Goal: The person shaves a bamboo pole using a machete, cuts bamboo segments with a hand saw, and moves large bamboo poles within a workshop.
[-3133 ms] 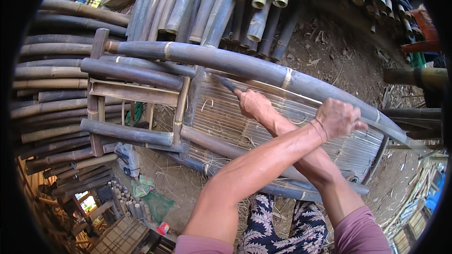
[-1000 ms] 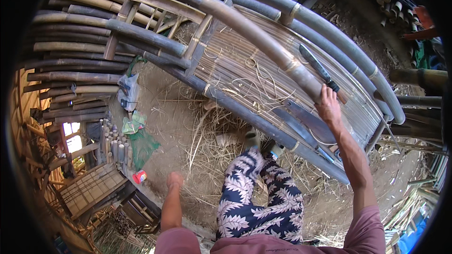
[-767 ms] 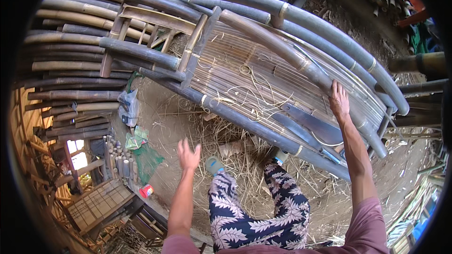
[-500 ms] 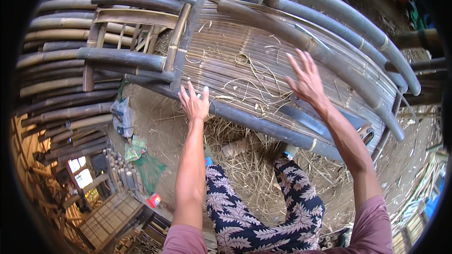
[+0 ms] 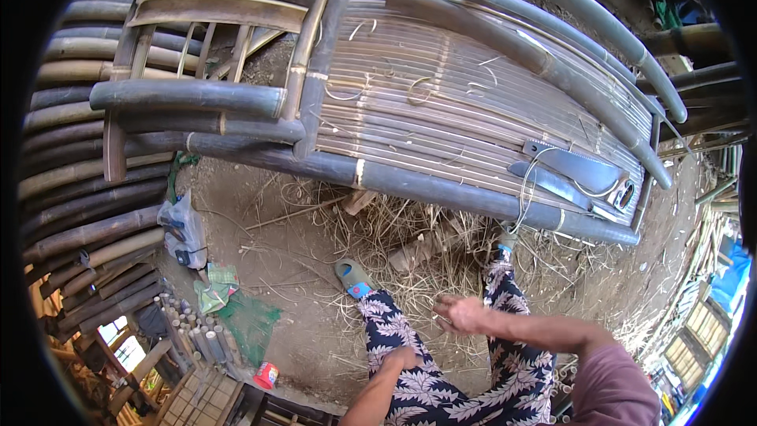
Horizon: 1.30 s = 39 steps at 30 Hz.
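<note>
My right hand [image 5: 461, 314] hangs in front of my right shin, its fingers loosely apart and slightly blurred, with nothing visible in them. Over my left thigh is my left hand [image 5: 404, 357]; its fingers are hidden. Beyond both hands stands a dark bamboo bench [image 5: 394, 181] with a slatted seat. On the seat's right end lie a handsaw [image 5: 579, 170] and a long flat blade [image 5: 552, 188]. A thin bamboo strip [image 5: 523, 189] loops over them and hangs past the front pole. Loose curled shavings [image 5: 419, 91] are scattered on the slats. A thick bamboo pole [image 5: 505, 43] lies across the seat.
Shavings and strips [image 5: 441, 237] litter the ground under the bench, around my sandals [image 5: 352, 274]. Stacked bamboo poles [image 5: 67, 166] fill the left side. A plastic bag [image 5: 183, 229], green netting [image 5: 248, 327] and a red container [image 5: 266, 375] are on the left floor.
Both hands have moved back from the bench toward my legs. The tangle of thin strips has left the middle of the seat. The view has shifted, showing more ground.
</note>
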Each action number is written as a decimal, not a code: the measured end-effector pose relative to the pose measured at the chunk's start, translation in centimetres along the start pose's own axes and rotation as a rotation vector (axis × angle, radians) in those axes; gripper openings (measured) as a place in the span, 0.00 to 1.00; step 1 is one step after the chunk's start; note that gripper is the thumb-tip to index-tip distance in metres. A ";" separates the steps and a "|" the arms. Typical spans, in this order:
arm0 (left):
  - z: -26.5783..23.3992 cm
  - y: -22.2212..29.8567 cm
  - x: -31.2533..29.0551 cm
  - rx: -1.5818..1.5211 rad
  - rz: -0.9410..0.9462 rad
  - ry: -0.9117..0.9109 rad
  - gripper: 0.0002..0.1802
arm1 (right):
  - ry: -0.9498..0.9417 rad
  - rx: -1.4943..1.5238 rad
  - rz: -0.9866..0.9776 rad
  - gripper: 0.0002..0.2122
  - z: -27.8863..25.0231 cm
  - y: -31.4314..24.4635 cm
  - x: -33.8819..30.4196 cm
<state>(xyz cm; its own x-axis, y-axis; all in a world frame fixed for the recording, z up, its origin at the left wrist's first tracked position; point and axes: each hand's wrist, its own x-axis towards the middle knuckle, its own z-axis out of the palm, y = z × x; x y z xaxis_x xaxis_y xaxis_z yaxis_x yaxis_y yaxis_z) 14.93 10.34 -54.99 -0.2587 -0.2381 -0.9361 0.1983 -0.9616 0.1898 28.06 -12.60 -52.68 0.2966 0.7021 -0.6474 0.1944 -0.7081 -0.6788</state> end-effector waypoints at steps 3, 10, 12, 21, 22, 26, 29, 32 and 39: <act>7.1 -5.4 -3.1 -0.303 -0.016 0.339 0.33 | 0.398 -0.067 0.092 0.19 -15.4 -0.4 5.4; 11.9 -4.9 -9.2 -0.676 -0.365 0.734 0.44 | 1.242 -0.484 0.638 0.32 -29.8 8.3 19.3; 13.9 -3.6 -10.3 -0.621 -0.505 0.614 0.47 | 0.885 -0.425 0.500 0.35 -24.0 2.0 20.1; 12.5 -3.6 -10.5 -0.649 -0.516 0.618 0.54 | 0.780 0.007 0.337 0.25 -11.9 1.9 -0.4; 12.2 -3.9 -11.1 -0.620 -0.539 0.606 0.54 | 0.860 0.110 0.595 0.26 -14.3 4.1 -1.3; 11.4 -3.2 -9.6 -0.516 -0.525 0.648 0.52 | 1.071 -0.047 0.947 0.33 -12.8 12.9 -0.9; 10.4 -2.0 -10.3 -0.511 -0.599 0.591 0.52 | 0.660 -0.389 0.747 0.34 -8.4 4.9 2.4; 7.9 -0.1 -9.8 -0.410 -0.609 0.527 0.50 | 0.452 -0.074 0.263 0.28 -3.2 1.0 -0.8; -6.8 10.2 -3.6 -0.336 0.165 1.018 0.20 | 1.098 0.233 0.835 0.23 -6.5 17.4 -15.5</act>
<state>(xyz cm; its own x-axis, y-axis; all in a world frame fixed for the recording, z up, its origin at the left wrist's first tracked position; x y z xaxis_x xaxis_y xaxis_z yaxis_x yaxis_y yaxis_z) 24.29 2.37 -51.64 0.6700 0.0132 -0.7422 0.4479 -0.8045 0.3900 32.92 -36.26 -52.21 0.8391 -0.4090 -0.3586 -0.5260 -0.7779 -0.3437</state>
